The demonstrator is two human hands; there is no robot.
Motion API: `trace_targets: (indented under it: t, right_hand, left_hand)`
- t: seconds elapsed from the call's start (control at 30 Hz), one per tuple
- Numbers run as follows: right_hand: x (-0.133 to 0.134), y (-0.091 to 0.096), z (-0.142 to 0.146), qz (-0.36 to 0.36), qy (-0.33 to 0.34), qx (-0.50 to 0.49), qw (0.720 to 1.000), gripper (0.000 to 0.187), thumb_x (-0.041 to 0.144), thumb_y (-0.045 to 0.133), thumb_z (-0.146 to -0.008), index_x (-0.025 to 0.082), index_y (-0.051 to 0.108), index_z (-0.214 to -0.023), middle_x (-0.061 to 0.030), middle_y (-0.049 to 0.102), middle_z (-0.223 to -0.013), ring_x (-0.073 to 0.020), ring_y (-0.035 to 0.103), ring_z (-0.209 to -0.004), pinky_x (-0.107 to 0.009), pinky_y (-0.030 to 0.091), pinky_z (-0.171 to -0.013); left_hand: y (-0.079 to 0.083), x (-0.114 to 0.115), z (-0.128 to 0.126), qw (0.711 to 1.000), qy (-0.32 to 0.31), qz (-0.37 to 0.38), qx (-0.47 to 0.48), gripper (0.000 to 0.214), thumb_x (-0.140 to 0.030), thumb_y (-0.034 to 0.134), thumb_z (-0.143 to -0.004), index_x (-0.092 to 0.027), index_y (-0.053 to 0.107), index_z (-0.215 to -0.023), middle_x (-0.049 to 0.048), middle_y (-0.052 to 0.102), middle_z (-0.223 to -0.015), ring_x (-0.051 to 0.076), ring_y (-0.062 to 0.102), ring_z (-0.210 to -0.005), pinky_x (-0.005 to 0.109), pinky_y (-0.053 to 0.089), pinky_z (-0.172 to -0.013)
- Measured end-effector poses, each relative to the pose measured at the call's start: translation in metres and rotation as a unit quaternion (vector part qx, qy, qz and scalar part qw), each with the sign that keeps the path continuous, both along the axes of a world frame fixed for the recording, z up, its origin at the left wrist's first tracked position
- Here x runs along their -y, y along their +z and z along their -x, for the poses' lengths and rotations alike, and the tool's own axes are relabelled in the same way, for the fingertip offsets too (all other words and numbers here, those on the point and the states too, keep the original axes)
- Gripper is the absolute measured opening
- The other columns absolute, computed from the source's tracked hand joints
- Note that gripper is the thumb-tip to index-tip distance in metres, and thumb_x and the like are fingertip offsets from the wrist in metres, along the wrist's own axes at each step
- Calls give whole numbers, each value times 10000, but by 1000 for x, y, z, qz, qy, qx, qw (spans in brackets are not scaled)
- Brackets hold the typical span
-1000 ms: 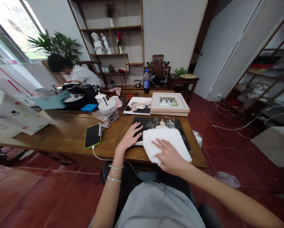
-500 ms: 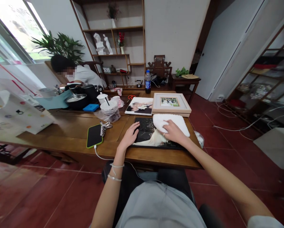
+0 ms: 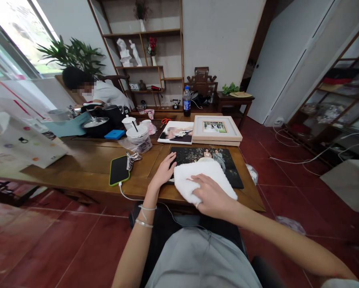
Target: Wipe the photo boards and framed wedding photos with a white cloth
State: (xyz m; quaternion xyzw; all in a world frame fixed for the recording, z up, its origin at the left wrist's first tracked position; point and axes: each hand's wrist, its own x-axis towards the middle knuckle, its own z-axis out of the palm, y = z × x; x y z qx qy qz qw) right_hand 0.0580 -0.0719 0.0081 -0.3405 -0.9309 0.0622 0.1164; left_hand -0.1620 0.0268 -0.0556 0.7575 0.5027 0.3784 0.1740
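Observation:
A dark photo panel (image 3: 194,154) showing two people in formal clothes lies flat near the table's front edge. Over its lower middle is a folded white cloth (image 3: 218,176), which hides part of the picture and overhangs the panel's near edge. My right hand (image 3: 207,194) grips the cloth, fingers bent and pressing into it. At the panel's left edge rests my left hand (image 3: 164,170), its fingers stretched out flat and holding nothing.
Behind the panel lie a white photo print (image 3: 176,133) and a light wooden picture frame (image 3: 217,127). To the left are a charging phone (image 3: 119,170), a lidded cup (image 3: 137,136) and a paper bag (image 3: 26,140). A cola bottle (image 3: 187,102) stands farther back. Another person (image 3: 107,92) sits far left.
My right hand has drawn the white cloth toward me and to the left, uncovering the panel's upper right with the two pictured people. My left hand stays put.

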Motion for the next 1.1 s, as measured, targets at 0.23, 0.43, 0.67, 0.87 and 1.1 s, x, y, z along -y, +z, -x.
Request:
trace_targets:
  t: [0.23, 0.43, 0.67, 0.87, 1.1]
  right_hand:
    - [-88, -9, -20, -63, -99, -36, 993, 273, 300, 527, -836, 92, 694, -894, -229, 566, -1208, -288, 398, -1260, -399, 342, -1013]
    - [-107, -7, -6, -70, -146, 24, 986, 266, 229, 490, -850, 119, 669, -1015, -194, 588, -1202, -309, 378, -1270, -494, 277, -1029]
    - [-32, -13, 14, -96, -67, 39, 992, 289, 179, 552, -768, 145, 685, -1023, -160, 476, -1354, -331, 326, -1307, -512, 246, -1061]
    - [-2, -5, 4, -59, -7, 18, 998, 270, 160, 572, -719, 161, 707, -953, -136, 513, -1332, -295, 351, -1308, -441, 294, -1057]
    - [-64, -3, -15, -70, -89, 13, 993, 285, 268, 468, -862, 123, 693, -959, -189, 606, -1182, -256, 479, -1202, -351, 377, -972]
  left_hand:
    - [0, 1, 1, 1000, -7, -14, -8, 427, -291, 368, -907, -136, 531, -1270, 107, 463, -1389, 198, 397, -1311, 398, 278, -1118]
    - [1, -1, 2, 1000, -5, -19, -5, 387, -299, 403, -895, -160, 590, -1204, 91, 504, -1356, 215, 424, -1293, 423, 295, -1110]
    - [1, -1, 1, 1000, -5, -19, -6, 406, -294, 392, -894, -114, 590, -1198, 119, 506, -1349, 213, 427, -1289, 404, 303, -1105]
    - [0, -4, 3, 1000, -14, -21, -11, 396, -278, 406, -883, -137, 588, -1206, 112, 518, -1339, 222, 428, -1288, 430, 307, -1100]
    - [-3, -4, 2, 1000, -17, -23, -12, 417, -274, 419, -879, -134, 547, -1250, 117, 494, -1361, 216, 394, -1311, 437, 289, -1110]
